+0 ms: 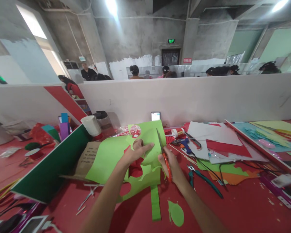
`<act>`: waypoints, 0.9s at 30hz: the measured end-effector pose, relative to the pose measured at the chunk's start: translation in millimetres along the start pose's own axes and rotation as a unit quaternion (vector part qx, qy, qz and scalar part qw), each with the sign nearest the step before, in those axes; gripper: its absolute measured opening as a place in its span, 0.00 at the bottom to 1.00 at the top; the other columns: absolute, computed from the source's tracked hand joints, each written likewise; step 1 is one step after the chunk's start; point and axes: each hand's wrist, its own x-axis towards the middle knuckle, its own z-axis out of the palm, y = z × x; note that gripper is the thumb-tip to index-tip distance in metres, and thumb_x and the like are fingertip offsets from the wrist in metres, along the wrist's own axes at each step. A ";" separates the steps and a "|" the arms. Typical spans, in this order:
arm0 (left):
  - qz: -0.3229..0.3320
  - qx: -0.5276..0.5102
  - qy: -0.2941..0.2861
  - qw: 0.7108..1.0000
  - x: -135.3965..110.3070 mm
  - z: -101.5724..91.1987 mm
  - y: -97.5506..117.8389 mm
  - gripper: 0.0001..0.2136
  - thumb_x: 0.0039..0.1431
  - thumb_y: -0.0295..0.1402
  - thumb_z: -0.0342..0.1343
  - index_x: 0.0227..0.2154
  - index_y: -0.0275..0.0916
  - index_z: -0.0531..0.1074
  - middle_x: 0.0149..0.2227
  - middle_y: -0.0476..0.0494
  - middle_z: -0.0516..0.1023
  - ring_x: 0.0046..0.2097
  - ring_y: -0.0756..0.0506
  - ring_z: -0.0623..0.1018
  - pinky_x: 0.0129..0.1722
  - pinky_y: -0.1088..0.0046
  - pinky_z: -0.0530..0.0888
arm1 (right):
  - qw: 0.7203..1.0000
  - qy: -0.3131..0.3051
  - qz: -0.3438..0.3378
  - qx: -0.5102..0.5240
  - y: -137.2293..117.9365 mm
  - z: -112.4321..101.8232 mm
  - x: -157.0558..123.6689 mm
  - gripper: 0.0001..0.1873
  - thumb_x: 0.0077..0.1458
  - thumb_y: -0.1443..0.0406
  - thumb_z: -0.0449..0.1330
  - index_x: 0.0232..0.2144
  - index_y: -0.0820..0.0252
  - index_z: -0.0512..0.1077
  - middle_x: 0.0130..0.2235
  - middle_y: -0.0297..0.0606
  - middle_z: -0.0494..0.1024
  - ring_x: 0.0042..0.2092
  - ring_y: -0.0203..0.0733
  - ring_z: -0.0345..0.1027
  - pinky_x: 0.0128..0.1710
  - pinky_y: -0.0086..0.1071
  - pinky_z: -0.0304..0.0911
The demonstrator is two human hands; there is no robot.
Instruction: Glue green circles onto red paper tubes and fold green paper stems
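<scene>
My left hand (141,147) is closed on a large light green paper sheet (146,131), thumb on top, holding it above the red table. Round holes are cut out of the sheet. In my right hand (171,163) are scissors (167,164) with orange handles, their blades pointing up and away at the sheet's right part. Below the hands lie a green paper strip (155,204) and a green cut-out piece (177,214). Another light green sheet (103,153) lies to the left, partly over a brown cardboard piece (86,158).
Teal-handled pliers (207,183) and a blue glue gun (186,145) with a cord lie to the right, beside white sheets (214,132). A green divider (55,161), a white cup (91,125) and a dark-lidded jug (104,123) stand left. A white partition (184,98) closes the back.
</scene>
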 end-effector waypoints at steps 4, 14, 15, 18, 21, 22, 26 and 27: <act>-0.013 -0.007 -0.029 0.999 -4.0 -0.4 4.0 0.25 0.47 0.57 0.55 0.17 0.42 0.53 0.18 0.54 0.59 0.21 0.51 0.62 0.22 0.71 0.60 | 1.000 -0.005 -0.001 0.011 -0.6 -1.3 -0.3 0.23 0.58 0.51 0.56 0.48 0.60 0.68 0.39 0.42 0.77 0.39 0.48 0.71 0.38 0.35 0.66; -0.030 -0.009 -0.039 0.999 -3.6 1.8 3.7 0.25 0.47 0.59 0.55 0.20 0.42 0.56 0.20 0.52 0.64 0.23 0.49 0.66 0.25 0.70 0.62 | 0.997 0.047 0.051 -0.020 7.2 4.2 -3.9 0.29 0.59 0.46 0.52 0.52 0.61 0.69 0.50 0.51 0.75 0.52 0.56 0.68 0.47 0.43 0.66; -0.028 -0.005 -0.034 0.999 -2.8 2.8 2.0 0.25 0.47 0.59 0.55 0.19 0.42 0.56 0.20 0.52 0.64 0.23 0.49 0.66 0.25 0.70 0.62 | 0.997 0.057 0.055 -0.021 8.5 4.9 -3.8 0.30 0.59 0.46 0.53 0.52 0.62 0.68 0.52 0.52 0.74 0.54 0.57 0.66 0.49 0.44 0.65; -0.023 0.005 -0.031 0.999 -1.0 5.2 -2.1 0.26 0.47 0.60 0.54 0.19 0.42 0.56 0.19 0.52 0.64 0.23 0.49 0.66 0.24 0.70 0.62 | 0.996 0.056 0.061 -0.017 10.7 5.4 -2.5 0.30 0.59 0.46 0.53 0.53 0.61 0.69 0.53 0.51 0.73 0.57 0.58 0.63 0.50 0.45 0.65; -0.020 0.009 -0.029 0.999 0.0 6.5 -3.6 0.26 0.46 0.60 0.54 0.19 0.42 0.55 0.19 0.53 0.63 0.22 0.49 0.65 0.24 0.70 0.61 | 0.997 0.038 0.063 -0.007 10.3 4.3 -0.9 0.27 0.60 0.48 0.52 0.52 0.59 0.70 0.52 0.49 0.75 0.56 0.57 0.65 0.49 0.44 0.66; -0.020 0.008 -0.028 0.999 0.2 6.9 -3.6 0.26 0.46 0.60 0.54 0.19 0.42 0.55 0.19 0.53 0.63 0.22 0.49 0.65 0.24 0.70 0.61 | 0.997 0.039 0.064 -0.007 9.7 3.9 -0.5 0.26 0.60 0.49 0.53 0.51 0.59 0.69 0.51 0.49 0.75 0.55 0.56 0.66 0.49 0.44 0.65; -0.018 0.008 -0.032 0.999 1.1 9.4 -3.9 0.26 0.47 0.60 0.53 0.18 0.42 0.54 0.19 0.53 0.60 0.22 0.49 0.64 0.23 0.71 0.60 | 0.998 0.032 0.052 -0.001 6.6 2.5 0.5 0.23 0.58 0.52 0.56 0.50 0.60 0.69 0.48 0.46 0.76 0.48 0.53 0.70 0.47 0.42 0.66; -0.014 0.010 -0.030 0.999 1.5 9.9 -4.1 0.26 0.47 0.60 0.53 0.18 0.42 0.54 0.19 0.53 0.60 0.22 0.50 0.64 0.23 0.71 0.60 | 0.999 0.028 0.046 0.003 6.1 2.4 0.9 0.22 0.57 0.53 0.56 0.49 0.60 0.70 0.46 0.45 0.77 0.46 0.52 0.71 0.45 0.40 0.67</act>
